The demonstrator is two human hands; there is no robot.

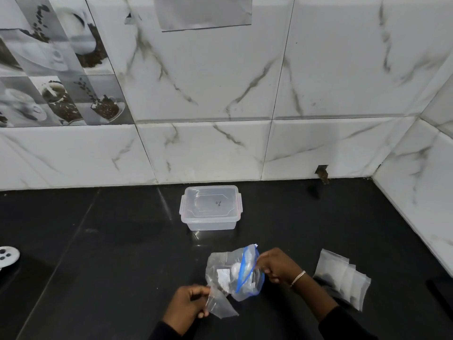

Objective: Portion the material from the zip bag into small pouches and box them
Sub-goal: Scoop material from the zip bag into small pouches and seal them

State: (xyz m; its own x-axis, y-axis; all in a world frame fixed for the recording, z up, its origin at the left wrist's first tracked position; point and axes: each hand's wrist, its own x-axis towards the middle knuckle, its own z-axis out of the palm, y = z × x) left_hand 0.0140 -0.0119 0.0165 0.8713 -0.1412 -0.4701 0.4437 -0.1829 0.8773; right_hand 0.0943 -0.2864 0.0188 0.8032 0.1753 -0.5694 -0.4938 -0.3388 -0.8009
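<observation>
Hands over a black counter (pixel 110 253), seen from the head camera. The left hand (pixel 188 303) has its fingers curled together, pinching the upper edge of a small clear pouch (pixel 221 309). The right hand (pixel 277 266), wearing a bracelet (pixel 297 278), has its fingers closed on the blue-zipped mouth of the zip bag (pixel 235 273), which sits between the two hands and shows white material inside. A lidded clear plastic box (pixel 210 209) stands behind the bag, near the marble-tiled wall (pixel 208 94). More pouches (pixel 343 280) lie piled to the right. A white perforated disc (pixel 7 256) sits at the far left.
</observation>
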